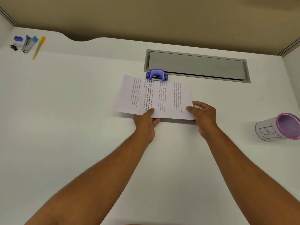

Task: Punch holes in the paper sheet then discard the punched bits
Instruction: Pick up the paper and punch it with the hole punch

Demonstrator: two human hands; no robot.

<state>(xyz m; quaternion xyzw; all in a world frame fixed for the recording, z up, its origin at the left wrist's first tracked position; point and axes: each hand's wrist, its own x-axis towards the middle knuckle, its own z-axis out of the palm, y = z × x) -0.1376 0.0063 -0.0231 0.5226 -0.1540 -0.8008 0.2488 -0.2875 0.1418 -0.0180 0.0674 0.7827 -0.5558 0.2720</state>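
A printed paper sheet (pixel 170 98) lies on the white desk, its far edge tucked into the mouth of a purple hole punch (pixel 156 74). My left hand (pixel 146 122) pinches the sheet's near edge at its middle, thumb on top. My right hand (pixel 203 116) grips the near right corner. Both hands are well short of the punch. A grey cup with a purple rim and mesh inside (pixel 279 127), marked with hand-drawn letters, stands at the right edge of the desk.
A grey cable hatch (pixel 196 65) is set into the desk just behind the punch. At the far left lie a stapler (pixel 27 43), a yellow pen (pixel 38 47), a binder clip (pixel 14 46) and a small blue object (pixel 18 38). Beige partition walls enclose the desk.
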